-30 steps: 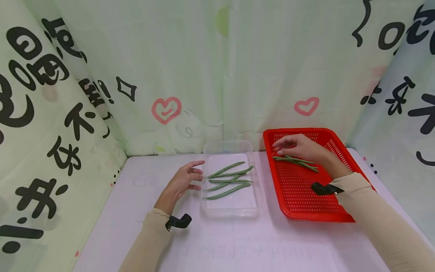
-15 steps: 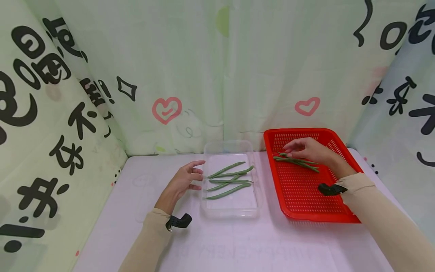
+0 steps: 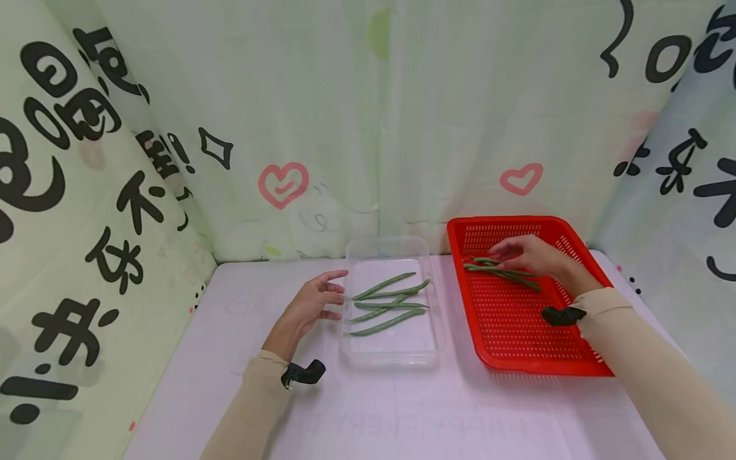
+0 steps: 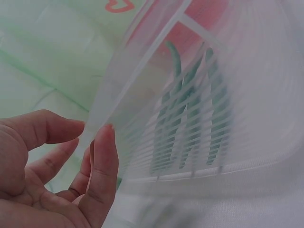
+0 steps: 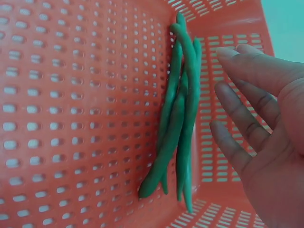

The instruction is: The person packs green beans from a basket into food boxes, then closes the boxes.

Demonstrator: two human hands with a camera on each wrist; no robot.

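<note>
Several green beans [image 3: 388, 322] lie loosely in a clear plastic container [image 3: 391, 361]. My left hand [image 3: 313, 300] is just left of the container, fingers relaxed and holding nothing. In the left wrist view, its fingertips are close to the ribbed, see-through side wall; whether they touch it I cannot tell. On the right, a red perforated basket [image 3: 483, 348] has a small bunch of green beans [image 5: 183, 104] inside. Over the basket's far part, my right hand [image 3: 531, 255] hovers beside the bunch with its fingers loosely extended, gripping nothing. From the head view it hides part of those beans.
The containers stand side by side on a table with a pale cloth [image 3: 356, 415], a narrow gap between them. A printed curtain [image 3: 345, 128] rises behind the table and along both sides. Each wrist carries a black strap-mounted device [image 3: 305, 372].
My right hand has shifted rightward over the basket, uncovering the left ends of the bean bunch. The left hand and the beans in the clear container have stayed in place.
</note>
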